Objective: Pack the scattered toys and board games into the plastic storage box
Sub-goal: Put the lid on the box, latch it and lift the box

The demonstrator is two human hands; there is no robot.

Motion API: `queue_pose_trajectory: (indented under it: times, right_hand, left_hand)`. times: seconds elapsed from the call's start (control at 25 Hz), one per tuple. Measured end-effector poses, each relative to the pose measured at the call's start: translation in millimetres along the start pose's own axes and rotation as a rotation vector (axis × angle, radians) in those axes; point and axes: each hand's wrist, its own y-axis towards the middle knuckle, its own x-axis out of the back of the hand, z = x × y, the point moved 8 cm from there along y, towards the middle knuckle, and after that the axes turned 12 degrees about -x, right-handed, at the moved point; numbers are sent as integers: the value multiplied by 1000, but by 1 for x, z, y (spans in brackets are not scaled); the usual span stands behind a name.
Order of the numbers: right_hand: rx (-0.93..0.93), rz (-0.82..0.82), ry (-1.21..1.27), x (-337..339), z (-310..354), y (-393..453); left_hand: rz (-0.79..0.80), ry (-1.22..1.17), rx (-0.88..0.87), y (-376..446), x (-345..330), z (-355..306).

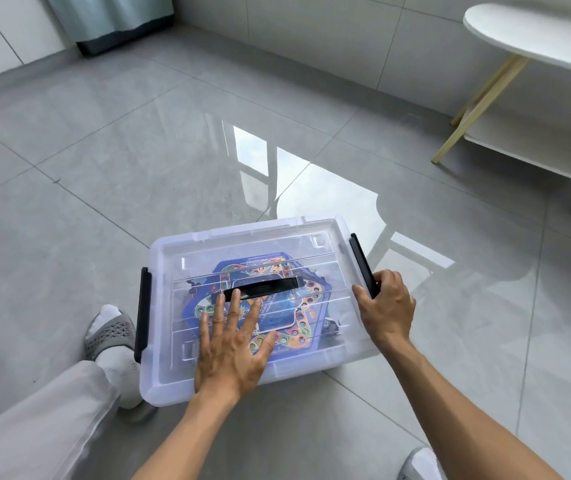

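A clear plastic storage box [173, 375] stands on the grey tiled floor with its transparent lid [187, 251] on top. Through the lid I see a blue hexagonal board game [294, 306] with coloured circles inside. A black carry handle [270, 285] lies across the lid's middle. My left hand [232, 348] rests flat on the lid, fingers spread, just below that handle. My right hand [386, 303] grips the black latch [360, 258] on the box's right side. A matching black latch [142, 313] sits on the left side.
My left leg in light trousers, with a white sock and grey slipper [111, 334], is beside the box's left edge. A white table with pale wooden legs [485, 98] stands at the far right. A curtain [111, 22] hangs at the back left.
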Motion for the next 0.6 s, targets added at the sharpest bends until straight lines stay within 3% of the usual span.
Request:
queue_pose_trajectory:
  times: [0.16, 0.24, 0.36, 0.6]
  right_hand:
    - [12, 108, -303, 5, 7, -5]
    - [-10, 207, -395, 17, 7, -15]
    - [-26, 259, -331, 45, 14, -33]
    - [44, 296, -231, 82, 35, -52]
  left_hand:
    - [154, -72, -3, 4, -5, 5]
    - [254, -229, -27, -1, 8, 7]
    - [134, -428, 63, -28, 49, 23]
    - [-56, -115, 149, -79, 101, 55]
